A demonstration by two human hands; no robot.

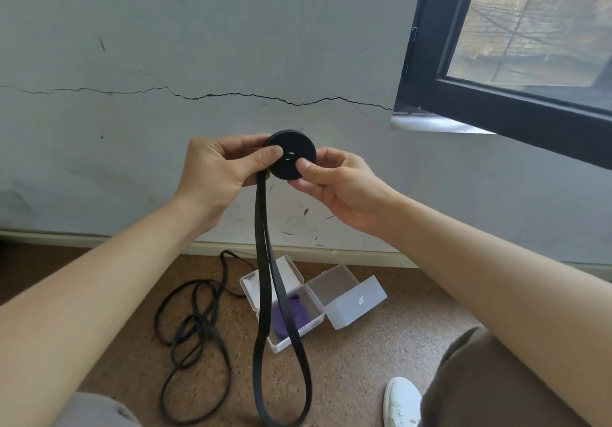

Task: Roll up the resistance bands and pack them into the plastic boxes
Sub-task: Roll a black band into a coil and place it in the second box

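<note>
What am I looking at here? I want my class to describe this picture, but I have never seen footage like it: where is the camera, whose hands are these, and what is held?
There is no machine here. A person wears a camera on the head, so the single picture looks forward and down at their own arms. The left hand and right hand each have a grip on a black resistance band, partly wound into a flat coil. Its unrolled tail hangs down in a loop. On the brown floor lie another black band, loose and tangled, and a white plastic box, open, with a purple rolled band inside. A second plastic box sits beside it.
</note>
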